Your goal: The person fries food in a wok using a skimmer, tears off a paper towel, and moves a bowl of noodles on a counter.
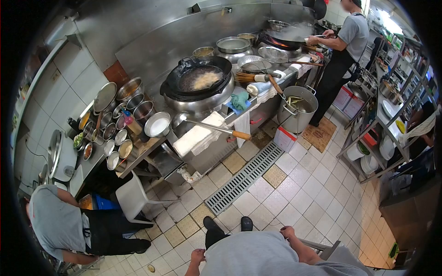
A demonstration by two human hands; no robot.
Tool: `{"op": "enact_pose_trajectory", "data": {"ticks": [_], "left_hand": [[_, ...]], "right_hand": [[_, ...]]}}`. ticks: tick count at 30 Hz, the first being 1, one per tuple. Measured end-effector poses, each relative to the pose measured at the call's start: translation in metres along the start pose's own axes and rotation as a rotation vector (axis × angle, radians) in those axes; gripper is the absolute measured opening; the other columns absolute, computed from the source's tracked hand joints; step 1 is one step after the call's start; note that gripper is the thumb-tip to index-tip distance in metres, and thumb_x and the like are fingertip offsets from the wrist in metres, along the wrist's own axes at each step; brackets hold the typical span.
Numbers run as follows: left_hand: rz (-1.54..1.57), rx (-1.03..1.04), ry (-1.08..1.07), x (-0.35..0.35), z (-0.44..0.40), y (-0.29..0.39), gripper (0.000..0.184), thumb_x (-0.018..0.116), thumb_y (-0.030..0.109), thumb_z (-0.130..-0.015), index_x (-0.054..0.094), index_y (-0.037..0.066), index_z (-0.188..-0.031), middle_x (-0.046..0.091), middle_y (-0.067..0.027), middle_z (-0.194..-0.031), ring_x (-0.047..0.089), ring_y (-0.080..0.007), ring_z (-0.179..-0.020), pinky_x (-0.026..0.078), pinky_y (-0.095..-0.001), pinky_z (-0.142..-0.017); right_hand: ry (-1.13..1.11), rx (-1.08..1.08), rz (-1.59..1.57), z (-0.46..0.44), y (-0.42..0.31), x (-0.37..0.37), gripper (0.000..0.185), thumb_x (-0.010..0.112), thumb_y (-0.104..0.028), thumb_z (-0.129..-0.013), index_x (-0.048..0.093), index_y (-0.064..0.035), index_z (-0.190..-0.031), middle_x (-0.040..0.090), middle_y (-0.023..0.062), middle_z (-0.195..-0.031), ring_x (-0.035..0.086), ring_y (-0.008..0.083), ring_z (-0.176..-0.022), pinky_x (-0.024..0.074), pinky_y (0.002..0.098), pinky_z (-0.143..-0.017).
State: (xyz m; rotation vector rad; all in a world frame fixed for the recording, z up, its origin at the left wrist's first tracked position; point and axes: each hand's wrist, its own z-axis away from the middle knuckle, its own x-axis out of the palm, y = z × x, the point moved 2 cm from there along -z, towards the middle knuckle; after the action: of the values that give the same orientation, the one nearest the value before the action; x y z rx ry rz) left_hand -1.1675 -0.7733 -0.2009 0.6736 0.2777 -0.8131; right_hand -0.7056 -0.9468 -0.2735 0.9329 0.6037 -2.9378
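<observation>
Tiled floor (pixel 286 200) and slotted drain (pixel 244 177) lie below the wok (pixel 199 78).

No readable text, labels, brands, numbers or signs anywhere in view.

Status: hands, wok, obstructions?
Left hand, right hand beside grey shirt, grip unclear. Wok: pale food in dark liquid. Ladle's wooden handle juts past white cloth.
</observation>
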Motion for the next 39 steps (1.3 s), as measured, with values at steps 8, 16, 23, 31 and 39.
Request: {"op": "enact_pose_trajectory", "data": {"ticks": [8,16,23,31,39], "left_hand": [[0.013,0.008,0.012,-0.002,0.002,0.005,0.024,0.057,0.02,-0.079,0.059,0.001,-0.093,0.061,-0.0107,-0.074,0.061,-0.0195,-0.06,0.052,-0.0301,-0.048],[-0.043,0.057,0.001,0.0,-0.01,0.001,0.024,0.057,0.02,-0.078,0.059,0.001,-0.093,0.06,-0.0105,-0.072,0.06,-0.0185,-0.057,0.051,-0.0289,-0.046],[0.009,-0.028,0.026,0.002,-0.005,0.011,0.023,0.058,0.02,-0.078,0.06,0.002,-0.091,0.059,-0.0101,-0.069,0.059,-0.0183,-0.054,0.051,-0.0289,-0.044],[-0.042,0.007,0.031,0.01,-0.007,0.025,0.023,0.059,0.019,-0.077,0.062,0.001,-0.09,0.061,-0.0123,-0.07,0.061,-0.019,-0.056,0.051,-0.0296,-0.045],[-0.144,0.215,0.043,0.028,-0.031,0.035,0.024,0.059,0.02,-0.077,0.062,0.001,-0.091,0.061,-0.0126,-0.067,0.061,-0.0198,-0.055,0.049,-0.0292,-0.045]], "right_hand": [[-0.006,-0.012,0.033,0.004,-0.009,-0.005,0.03,0.07,-0.026,-0.056,0.067,-0.0079,-0.08,0.065,0.0098,-0.078,0.062,0.0197,-0.071,0.0494,0.0279,-0.069],[-0.027,0.01,0.027,0.007,-0.015,-0.01,0.031,0.069,-0.027,-0.057,0.067,-0.0086,-0.081,0.065,0.0095,-0.079,0.062,0.0201,-0.072,0.0494,0.0282,-0.069],[-0.028,0.01,0.035,-0.012,0.001,-0.003,0.03,0.069,-0.027,-0.057,0.067,-0.0089,-0.081,0.065,0.0093,-0.08,0.062,0.0204,-0.072,0.0493,0.0278,-0.07],[-0.004,-0.023,0.01,-0.005,-0.006,-0.02,0.029,0.069,-0.024,-0.059,0.066,-0.0078,-0.083,0.065,0.0106,-0.078,0.062,0.0194,-0.067,0.05,0.0279,-0.066],[-0.017,0.051,-0.154,-0.04,0.05,-0.018,0.022,0.064,-0.008,-0.068,0.061,-0.0021,-0.089,0.062,0.0087,-0.067,0.059,0.015,-0.053,0.0476,0.0276,-0.043]]}}
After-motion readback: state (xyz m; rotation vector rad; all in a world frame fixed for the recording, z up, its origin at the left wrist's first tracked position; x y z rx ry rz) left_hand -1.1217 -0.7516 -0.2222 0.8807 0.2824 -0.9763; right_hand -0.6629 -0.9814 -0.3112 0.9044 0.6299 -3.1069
